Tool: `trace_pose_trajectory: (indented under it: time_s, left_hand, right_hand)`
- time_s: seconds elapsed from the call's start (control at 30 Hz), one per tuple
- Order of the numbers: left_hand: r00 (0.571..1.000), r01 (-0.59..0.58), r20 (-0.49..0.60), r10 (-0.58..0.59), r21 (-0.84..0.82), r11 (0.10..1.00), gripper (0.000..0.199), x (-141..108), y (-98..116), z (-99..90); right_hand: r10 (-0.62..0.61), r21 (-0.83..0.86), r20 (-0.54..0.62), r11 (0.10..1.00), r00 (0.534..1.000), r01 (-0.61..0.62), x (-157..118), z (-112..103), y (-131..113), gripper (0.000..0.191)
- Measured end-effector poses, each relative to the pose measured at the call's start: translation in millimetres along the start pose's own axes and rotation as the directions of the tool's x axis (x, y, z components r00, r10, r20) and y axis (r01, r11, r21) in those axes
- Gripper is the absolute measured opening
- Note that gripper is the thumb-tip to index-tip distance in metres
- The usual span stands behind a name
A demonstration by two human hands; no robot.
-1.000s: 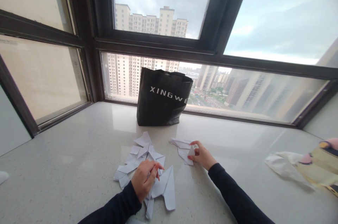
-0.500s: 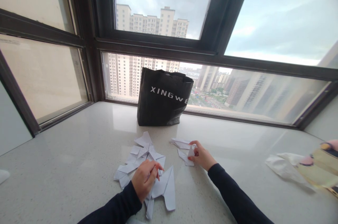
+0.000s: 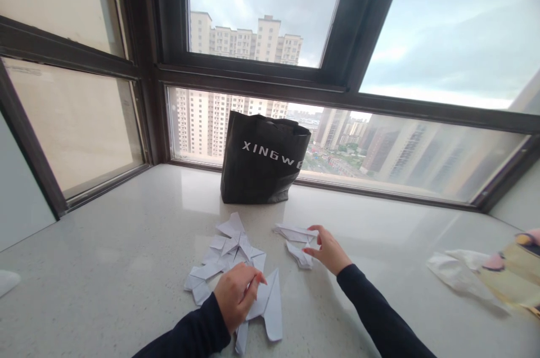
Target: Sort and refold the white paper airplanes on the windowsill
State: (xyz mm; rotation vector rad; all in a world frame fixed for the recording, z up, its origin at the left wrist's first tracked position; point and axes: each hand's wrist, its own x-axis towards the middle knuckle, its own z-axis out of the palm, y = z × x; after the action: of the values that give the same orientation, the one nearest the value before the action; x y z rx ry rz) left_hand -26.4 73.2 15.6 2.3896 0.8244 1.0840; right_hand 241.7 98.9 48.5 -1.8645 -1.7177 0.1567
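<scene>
A pile of folded white paper pieces lies on the pale counter in front of me. My left hand is over the near part of the pile, its fingers curled and pinched together. Whatever those fingers hold, if anything, is hidden. To the right of the pile, two groups of folded paper lie apart from it: a longer one at the back and a shorter one in front. My right hand is at their right ends, thumb and index finger spread, the fingertips close to the paper.
A black bag with white lettering stands behind the papers, by the window. At the right of the counter lie a crumpled white sheet and a yellow and pink item. Something white shows at the left edge.
The folded paper piece that stood upright in my right hand now lies with the shorter group, and the thumb and finger have parted. My left hand stays over the pile, still closed.
</scene>
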Motion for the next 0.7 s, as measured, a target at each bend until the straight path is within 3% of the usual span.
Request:
trace_pose_trajectory:
  time_s: [0.13,0.2,0.33,0.43,0.53,0.7]
  left_hand:
    - [1.0,-0.027,-0.012,0.026,-0.005,1.0,0.032,0,1,0.6]
    - [0.999,-0.033,-0.016,0.033,-0.01,0.999,0.032,-1,1,0.5]
    - [0.999,-0.051,0.004,0.051,0.017,0.999,0.031,-1,1,-0.2]
    - [0.997,-0.068,0.032,0.066,0.053,0.996,0.031,-1,1,-0.6]
    - [0.996,-0.081,0.032,0.079,0.058,0.995,0.031,-2,0,0.2]
    - [0.997,-0.075,0.03,0.073,0.068,0.995,0.033,-2,-2,3.0]
  right_hand:
    - [-0.047,-0.016,-0.051,0.999,0.998,0.046,6,-20,-28,0.026]
    - [-0.113,-0.004,-0.005,0.994,0.994,0.113,6,-16,-51,0.027]
    - [-0.208,0.024,0.117,0.978,0.971,0.207,1,26,-99,0.034]
    - [-0.231,0.061,0.165,0.973,0.959,0.224,3,60,-120,0.041]
    - [-0.227,0.127,0.185,0.97,0.956,0.205,8,77,-126,0.036]
    - [-0.168,0.336,0.182,0.937,0.969,0.099,13,83,-123,0.019]
